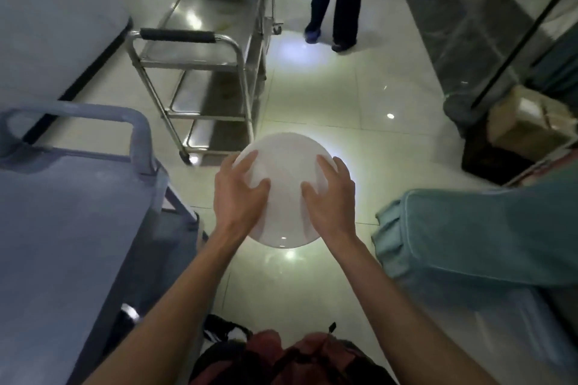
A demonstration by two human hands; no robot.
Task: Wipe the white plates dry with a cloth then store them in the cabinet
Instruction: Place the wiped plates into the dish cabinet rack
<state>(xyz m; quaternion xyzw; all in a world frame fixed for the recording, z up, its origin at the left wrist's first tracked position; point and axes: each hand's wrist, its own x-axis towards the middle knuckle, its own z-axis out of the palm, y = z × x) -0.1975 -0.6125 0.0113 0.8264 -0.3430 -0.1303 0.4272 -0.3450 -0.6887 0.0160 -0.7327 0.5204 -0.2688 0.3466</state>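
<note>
**Plate held out in both hands, mid-aisle**

So the white plate (286, 187) is up in the air over the tiled floor (369, 122), not resting on anything. Both bare hands are on it from the near side. The left hand (239, 189) has its fingers spread across the left part of the plate, thumb angled in toward the middle. The right hand (331, 194) mirrors it on the right part, fingers fanned out and curving over the plate's face and rim. Whether any fingers wrap under the far side, can't tell from this angle. It looks like one plate, though I can't rule out a stack, since only the top surface shows. It has a glossy sheen near its closest edge.

Around it: a stainless steel trolley (200, 72) with a dark padded handle stands just beyond the plate to the left, shelves bare metal. A blue-grey plastic cart (78, 197) fills the left side, its rail near the left forearm. On the right there's a teal cloth (469, 228) draped over a surface, well apart from the plate. A cardboard box (528, 122) sits further back on the right. Another person's legs (334, 0) in dark trousers stand at the far end of the floor. A dark bag with reddish fabric (281, 359) is at the bottom edge.
</note>
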